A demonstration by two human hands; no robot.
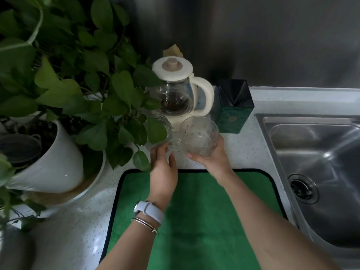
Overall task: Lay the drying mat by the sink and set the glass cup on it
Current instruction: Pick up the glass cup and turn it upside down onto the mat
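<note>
- Two bare hands meet over the counter just past the far edge of the green drying mat (pixel 194 211); the mat lies flat beneath both forearms, its dark border running just beside the steel sink (pixel 319 152) on the right hand's outer side.
- Right hand (pixel 212 158) cups the glass cup (pixel 198 137) from below, fingers wrapped round its base; the cup is tilted, its mouth turned toward the camera, and it is not on the mat.
- Left hand (pixel 163 162) is curled at the cup's clear handle (pixel 175 146); whether it pinches the handle I cannot tell; a pale watch (pixel 148 210) and thin bangles sit on that wrist.
- Just beyond the left hand stands a second clear glass jar (pixel 160 125), half behind a leaf of the potted plant (pixel 58 90), which fills the space out past the left hand.
- Beyond both hands: a cream kettle (pixel 179 90) with a glass body and dark liquid inside; printed marks on the glass are too small to read.
- Beyond the right hand: a dark green box (pixel 231 112) with a small round emblem; its lettering is unreadable.
</note>
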